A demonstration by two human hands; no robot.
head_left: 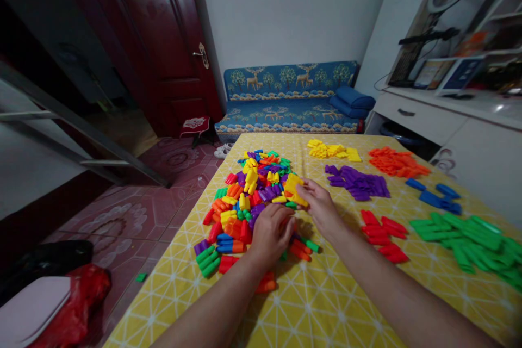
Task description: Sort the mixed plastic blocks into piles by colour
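A heap of mixed coloured plastic blocks [253, 196] lies on the yellow patterned tablecloth [318, 304]. My right hand [320, 204] pinches several yellow blocks [294, 189] at the heap's right edge. My left hand [271, 231] rests curled on the heap's near side, its fingers bent down among the blocks; what they grip, if anything, is hidden. To the right lie sorted piles: yellow [332, 150], purple [359, 182], orange [395, 162], blue [438, 197], red [383, 234] and green [468, 239].
The table's left edge drops to a tiled floor with one green block [141, 277] on it. A red bag [77, 299] lies at bottom left. A blue sofa [289, 98] and a dark red door [163, 43] stand behind; white cabinets [448, 119] at right.
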